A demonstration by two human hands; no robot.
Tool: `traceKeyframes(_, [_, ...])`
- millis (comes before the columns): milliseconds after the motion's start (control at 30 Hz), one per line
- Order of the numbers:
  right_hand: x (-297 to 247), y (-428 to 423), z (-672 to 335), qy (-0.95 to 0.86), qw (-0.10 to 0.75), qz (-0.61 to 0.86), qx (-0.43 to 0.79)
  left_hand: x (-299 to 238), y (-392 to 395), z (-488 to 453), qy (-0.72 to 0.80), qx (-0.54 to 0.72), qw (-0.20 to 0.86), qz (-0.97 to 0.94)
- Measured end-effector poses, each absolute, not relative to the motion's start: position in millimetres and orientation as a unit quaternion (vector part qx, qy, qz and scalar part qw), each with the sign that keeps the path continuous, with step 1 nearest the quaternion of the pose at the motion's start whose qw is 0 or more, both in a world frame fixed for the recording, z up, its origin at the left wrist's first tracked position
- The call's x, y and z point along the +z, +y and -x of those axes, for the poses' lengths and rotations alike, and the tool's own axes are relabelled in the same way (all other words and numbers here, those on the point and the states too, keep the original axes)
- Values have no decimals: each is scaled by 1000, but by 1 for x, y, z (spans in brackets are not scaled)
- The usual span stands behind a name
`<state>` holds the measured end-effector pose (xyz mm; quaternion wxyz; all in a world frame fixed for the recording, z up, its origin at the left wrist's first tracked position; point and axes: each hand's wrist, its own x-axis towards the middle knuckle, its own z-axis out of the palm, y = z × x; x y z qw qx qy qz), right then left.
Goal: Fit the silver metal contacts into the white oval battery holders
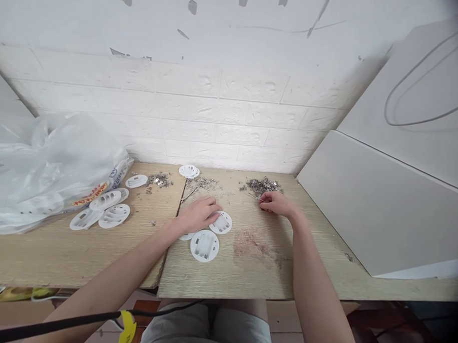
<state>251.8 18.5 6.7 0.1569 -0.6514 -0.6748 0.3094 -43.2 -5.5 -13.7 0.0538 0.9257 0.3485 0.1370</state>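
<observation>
My left hand [200,213] is over a round white battery holder [222,223], thumb and fingers at its upper left edge. Just below lies a second battery holder [205,246] with slots and small metal contacts. Part of another white disc [186,236] shows beneath my left wrist. To the right, my right hand [275,202] pinches thin metal tweezers [255,196], whose tips point left. Right behind that hand is a dark pile of small metal pieces [264,185]. A second slim metal tool [189,194], like tweezers, lies beyond my left hand among scattered small metal bits [204,183].
More white holders [113,216] lie on the left beside a large clear plastic bag [56,170]. Another small metal pile [160,179] and stacked discs [189,171] sit near the wall. A white panelled box [381,207] borders the right side. A black cable [77,318] crosses the lower left.
</observation>
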Motion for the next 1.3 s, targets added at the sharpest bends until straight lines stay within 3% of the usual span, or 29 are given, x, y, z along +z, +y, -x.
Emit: traceKeyframes(1300, [8,17,-247,-691,143,651,282,-11,-8,42,346,126,62,-928])
